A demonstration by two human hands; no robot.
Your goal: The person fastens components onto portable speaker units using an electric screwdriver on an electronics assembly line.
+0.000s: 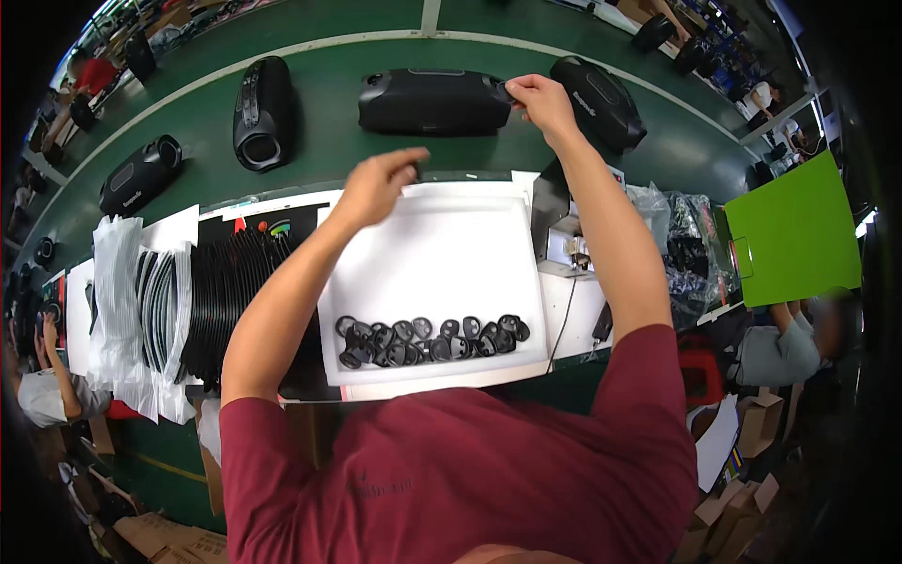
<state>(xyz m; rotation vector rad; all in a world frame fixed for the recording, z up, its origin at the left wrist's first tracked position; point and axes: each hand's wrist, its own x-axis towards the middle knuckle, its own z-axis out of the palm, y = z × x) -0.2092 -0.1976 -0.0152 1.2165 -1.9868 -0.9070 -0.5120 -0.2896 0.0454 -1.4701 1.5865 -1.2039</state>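
A black cylindrical speaker point(432, 103) lies crosswise on the green conveyor in front of me. At its right end, my right hand point(545, 101) is closed in a pinch, fingertips against the speaker; what they grip is too small to make out. My left hand point(376, 188) hovers above the far edge of a white foam tray point(427, 376), short of the speaker. Motion smears its fingers, and a small dark patch shows beside the thumb. Several small black ring-shaped plastic parts point(437, 348) lie heaped along the tray's near side.
More black speakers rest on the conveyor: one point(601, 101) right, one point(263, 113) and another point(141, 176) left. Stacked black rings point(235, 301) and white plastic sleeves point(127, 320) stand left of the tray. To the right are a metal fixture point(568, 244), bagged parts point(691, 244) and a green panel point(799, 230).
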